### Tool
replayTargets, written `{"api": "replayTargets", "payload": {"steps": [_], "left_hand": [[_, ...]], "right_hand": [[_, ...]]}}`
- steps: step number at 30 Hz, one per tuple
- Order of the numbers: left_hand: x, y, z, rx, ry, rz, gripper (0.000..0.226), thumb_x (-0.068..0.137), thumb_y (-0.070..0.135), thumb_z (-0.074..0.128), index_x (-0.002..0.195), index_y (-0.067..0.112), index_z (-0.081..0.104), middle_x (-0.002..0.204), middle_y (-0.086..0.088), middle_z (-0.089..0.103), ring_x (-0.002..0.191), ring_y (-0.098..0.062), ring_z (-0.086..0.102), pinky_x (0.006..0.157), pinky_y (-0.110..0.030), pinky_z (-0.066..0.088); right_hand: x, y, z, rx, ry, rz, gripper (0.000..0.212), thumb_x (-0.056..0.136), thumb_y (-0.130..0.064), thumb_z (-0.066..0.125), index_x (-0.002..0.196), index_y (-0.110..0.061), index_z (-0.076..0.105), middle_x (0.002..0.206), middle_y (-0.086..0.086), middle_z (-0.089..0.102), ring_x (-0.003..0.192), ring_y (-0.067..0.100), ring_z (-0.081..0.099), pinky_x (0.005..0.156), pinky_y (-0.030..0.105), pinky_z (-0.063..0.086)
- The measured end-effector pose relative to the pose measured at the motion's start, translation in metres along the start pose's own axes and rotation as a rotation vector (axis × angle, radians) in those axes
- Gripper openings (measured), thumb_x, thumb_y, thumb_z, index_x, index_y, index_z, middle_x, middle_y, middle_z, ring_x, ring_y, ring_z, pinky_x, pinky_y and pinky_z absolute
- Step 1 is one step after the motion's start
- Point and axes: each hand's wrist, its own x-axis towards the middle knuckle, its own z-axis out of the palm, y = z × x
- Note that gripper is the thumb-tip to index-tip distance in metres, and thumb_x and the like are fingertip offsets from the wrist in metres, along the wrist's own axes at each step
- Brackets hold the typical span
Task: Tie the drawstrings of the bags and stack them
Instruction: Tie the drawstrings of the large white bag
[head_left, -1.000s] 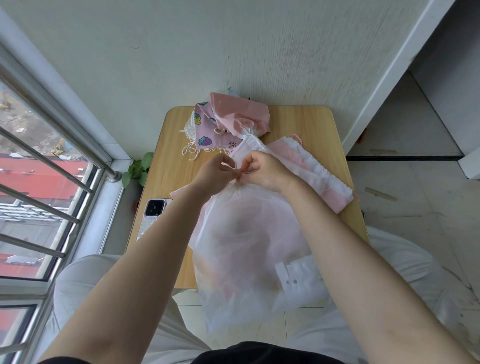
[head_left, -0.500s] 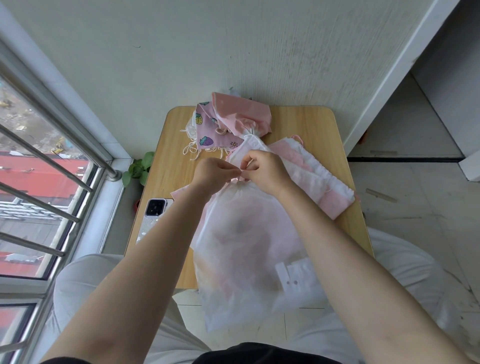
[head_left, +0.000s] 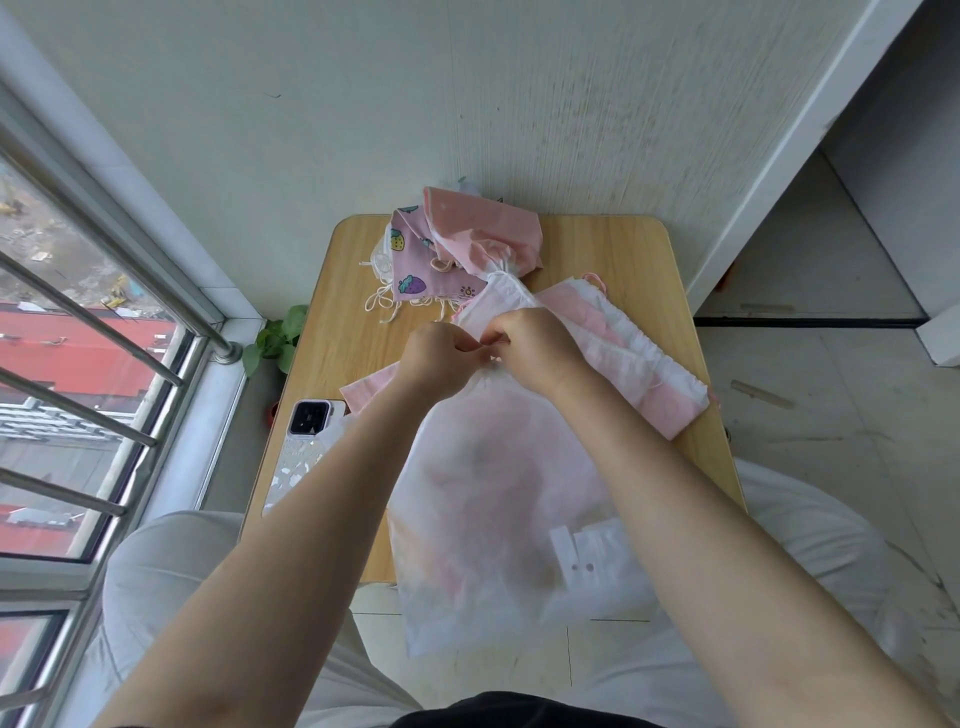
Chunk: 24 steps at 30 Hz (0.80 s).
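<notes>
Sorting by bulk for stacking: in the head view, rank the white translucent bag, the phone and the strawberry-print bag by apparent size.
1. white translucent bag, though nearest the camera
2. strawberry-print bag, partly covered
3. phone, similar, so unsure

Bare tabletop (head_left: 613, 244) far right, bag pile (head_left: 457, 244) far left, phone (head_left: 306, 441) near left

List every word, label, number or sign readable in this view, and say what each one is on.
No text can be read anywhere.
Strawberry-print bag: fruit pictures and a small sun-like doodle only, no words.
White tag inside the translucent white bag: blank as far as can be seen, blurred through the fabric.
Phone: camera block and a pale pattern on the case, no legible brand.
</notes>
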Motion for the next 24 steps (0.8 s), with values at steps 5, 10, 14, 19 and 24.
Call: {"api": "replayTargets", "payload": {"steps": [5,10,14,19,24], "left_hand": [[0.000,-0.002,-0.001,0.079,-0.021,0.036,0.025,0.089,0.029,0.068,0.089,0.005,0.077,0.084,-0.011,0.070,0.077,-0.023,0.058,0.064,-0.033,0.044],[-0.001,-0.005,-0.004,0.051,-0.037,0.020,0.023,0.090,0.027,0.066,0.093,0.007,0.076,0.087,-0.009,0.069,0.078,-0.019,0.057,0.060,-0.024,0.040],[0.000,-0.006,-0.004,-0.015,-0.045,-0.014,0.013,0.090,0.025,0.067,0.087,0.014,0.073,0.077,0.006,0.060,0.079,-0.014,0.054,0.056,-0.017,0.036],[0.001,-0.008,-0.004,-0.033,-0.036,-0.030,0.009,0.089,0.023,0.066,0.082,0.019,0.068,0.078,0.006,0.059,0.079,-0.015,0.054,0.057,-0.019,0.037],[0.000,-0.011,-0.004,-0.069,-0.024,-0.019,0.010,0.088,0.024,0.070,0.080,0.017,0.069,0.078,0.004,0.060,0.078,-0.015,0.054,0.061,-0.023,0.040]], "right_hand": [[0.003,-0.003,-0.004,-0.135,-0.092,-0.029,0.017,0.095,-0.013,0.055,0.102,-0.011,0.070,0.100,0.009,0.069,0.091,0.025,0.063,0.080,0.035,0.052],[0.005,-0.005,-0.003,-0.115,-0.106,-0.024,0.016,0.095,-0.014,0.056,0.103,-0.011,0.070,0.101,0.009,0.070,0.091,0.025,0.063,0.080,0.034,0.052],[-0.001,-0.005,0.000,-0.050,-0.051,-0.025,0.023,0.093,-0.012,0.061,0.116,-0.013,0.061,0.101,0.008,0.067,0.091,0.024,0.063,0.079,0.033,0.051],[-0.004,-0.005,0.001,-0.075,-0.029,-0.040,0.017,0.094,-0.014,0.060,0.112,-0.012,0.060,0.105,0.011,0.067,0.093,0.027,0.062,0.078,0.033,0.051],[0.000,-0.001,-0.008,-0.079,-0.086,0.020,0.020,0.095,-0.010,0.057,0.113,-0.011,0.066,0.115,0.008,0.067,0.105,0.024,0.062,0.082,0.028,0.047]]}}
